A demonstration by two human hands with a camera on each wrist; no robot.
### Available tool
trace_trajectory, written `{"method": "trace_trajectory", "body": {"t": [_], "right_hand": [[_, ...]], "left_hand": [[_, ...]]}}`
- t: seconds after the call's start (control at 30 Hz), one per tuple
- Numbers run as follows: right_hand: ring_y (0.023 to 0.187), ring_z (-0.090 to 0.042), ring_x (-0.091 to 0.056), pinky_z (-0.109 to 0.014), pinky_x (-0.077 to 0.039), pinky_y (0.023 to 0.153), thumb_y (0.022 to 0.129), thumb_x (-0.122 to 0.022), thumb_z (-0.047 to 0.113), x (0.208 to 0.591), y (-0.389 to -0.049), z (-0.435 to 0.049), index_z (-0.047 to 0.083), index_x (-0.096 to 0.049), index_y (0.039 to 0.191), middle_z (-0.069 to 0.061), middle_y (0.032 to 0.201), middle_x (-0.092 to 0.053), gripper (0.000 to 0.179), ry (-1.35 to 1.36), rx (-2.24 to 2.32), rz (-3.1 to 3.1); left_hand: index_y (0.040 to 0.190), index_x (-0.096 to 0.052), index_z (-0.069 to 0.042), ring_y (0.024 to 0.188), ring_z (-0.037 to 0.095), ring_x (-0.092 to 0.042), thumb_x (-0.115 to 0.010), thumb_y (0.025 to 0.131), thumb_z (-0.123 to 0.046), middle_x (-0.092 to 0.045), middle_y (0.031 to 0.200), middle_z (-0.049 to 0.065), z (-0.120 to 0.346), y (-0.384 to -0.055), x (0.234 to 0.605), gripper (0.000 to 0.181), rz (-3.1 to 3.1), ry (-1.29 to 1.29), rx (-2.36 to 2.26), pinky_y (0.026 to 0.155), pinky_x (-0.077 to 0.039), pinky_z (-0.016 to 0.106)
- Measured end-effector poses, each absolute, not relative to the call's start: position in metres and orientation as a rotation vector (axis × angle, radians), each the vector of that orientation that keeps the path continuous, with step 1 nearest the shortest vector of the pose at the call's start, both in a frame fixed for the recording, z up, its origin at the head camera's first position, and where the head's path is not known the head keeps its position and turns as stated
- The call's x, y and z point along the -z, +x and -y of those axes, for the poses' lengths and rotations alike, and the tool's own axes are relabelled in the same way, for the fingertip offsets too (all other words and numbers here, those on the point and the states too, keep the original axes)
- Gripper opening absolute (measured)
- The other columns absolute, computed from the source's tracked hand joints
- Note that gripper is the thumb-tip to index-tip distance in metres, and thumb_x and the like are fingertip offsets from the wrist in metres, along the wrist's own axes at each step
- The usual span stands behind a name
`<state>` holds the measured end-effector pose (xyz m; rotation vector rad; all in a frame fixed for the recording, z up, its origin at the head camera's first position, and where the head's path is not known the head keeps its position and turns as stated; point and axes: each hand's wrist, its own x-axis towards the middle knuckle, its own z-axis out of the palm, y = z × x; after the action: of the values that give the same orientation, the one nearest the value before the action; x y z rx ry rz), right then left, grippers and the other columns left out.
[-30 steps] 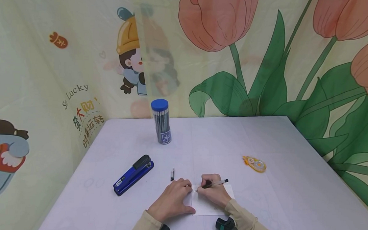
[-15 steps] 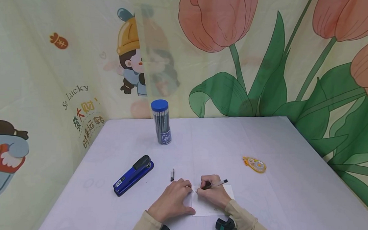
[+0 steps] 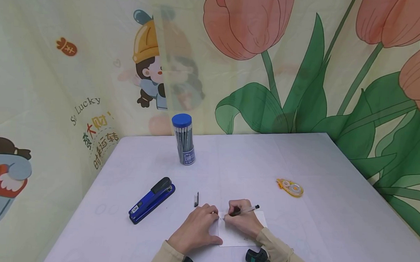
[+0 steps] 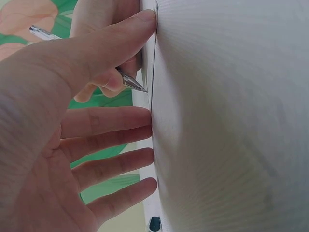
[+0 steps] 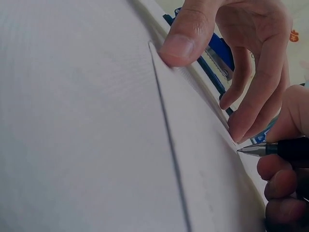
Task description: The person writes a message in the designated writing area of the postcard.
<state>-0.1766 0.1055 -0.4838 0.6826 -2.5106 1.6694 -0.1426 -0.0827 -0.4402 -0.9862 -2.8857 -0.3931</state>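
Table, left hand spread, right hand gripping pen

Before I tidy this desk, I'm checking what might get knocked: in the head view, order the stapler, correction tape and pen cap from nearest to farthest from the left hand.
From the left hand:
1. Pen cap, just beyond it.
2. Stapler, off to its left.
3. Correction tape, rightward, past the right hand.

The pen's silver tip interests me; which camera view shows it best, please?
The right wrist view: the silver tip appears largest there, unobstructed. The left wrist view shows it smaller; in the head view, it cannot be made out.
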Motion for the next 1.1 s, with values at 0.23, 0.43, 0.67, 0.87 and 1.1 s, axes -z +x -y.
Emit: {"method": "trace_trajectory", "body": {"t": [0.23,0.43,0.67,0.87,1.1], "right_hand": [[0.058,-0.002,-0.046,-0.018,-0.037,0.058,0.067,-0.062,-0.006,0.4831,-0.176,-0.1059,0.007,-0.048,0.059,0.013,0.059,-0.049,0.021,0.676,-1.678,2.498],[0.058,-0.002,-0.045,-0.018,-0.036,0.058,0.067,-0.062,-0.006,0.4825,-0.1759,-0.1066,0.008,-0.048,0.058,0.008,0.058,-0.05,0.022,0.674,-1.682,2.496],[0.06,-0.005,-0.046,-0.019,-0.036,0.06,0.067,-0.062,-0.009,0.4814,-0.1763,-0.1089,0.005,-0.05,0.06,0.002,0.06,-0.051,0.02,0.617,-1.797,2.509],[0.06,-0.005,-0.047,-0.019,-0.036,0.06,0.068,-0.061,-0.009,0.4834,-0.177,-0.1141,0.007,-0.051,0.061,-0.001,0.06,-0.053,0.02,0.663,-1.802,2.517],[0.06,-0.005,-0.048,-0.019,-0.037,0.061,0.069,-0.063,-0.008,0.4839,-0.176,-0.1135,0.004,-0.051,0.061,0.011,0.061,-0.051,0.018,0.65,-1.747,2.503]], "left_hand": [[0.099,-0.073,-0.008,0.091,0.009,-0.052,-0.084,0.064,-0.048,-0.063,0.102,-0.005,0.0828,-0.1428,0.4401,0.055,2.885,-0.994,0.411,0.078,-0.046,0.025],[0.099,-0.073,-0.008,0.09,0.009,-0.052,-0.085,0.064,-0.047,-0.062,0.102,-0.006,0.0826,-0.1432,0.4402,0.054,2.886,-0.992,0.413,0.078,-0.046,0.025],[0.099,-0.073,-0.008,0.089,0.008,-0.051,-0.085,0.063,-0.047,-0.062,0.101,-0.006,0.0834,-0.1438,0.4417,0.054,2.877,-0.993,0.412,0.076,-0.045,0.024],[0.1,-0.073,-0.008,0.089,0.008,-0.051,-0.085,0.063,-0.048,-0.062,0.101,-0.006,0.0832,-0.1437,0.4422,0.055,2.885,-0.985,0.41,0.077,-0.046,0.024],[0.099,-0.073,-0.009,0.089,0.008,-0.051,-0.085,0.063,-0.047,-0.062,0.1,-0.006,0.0827,-0.1434,0.4416,0.053,2.872,-0.989,0.419,0.076,-0.046,0.024]]}}
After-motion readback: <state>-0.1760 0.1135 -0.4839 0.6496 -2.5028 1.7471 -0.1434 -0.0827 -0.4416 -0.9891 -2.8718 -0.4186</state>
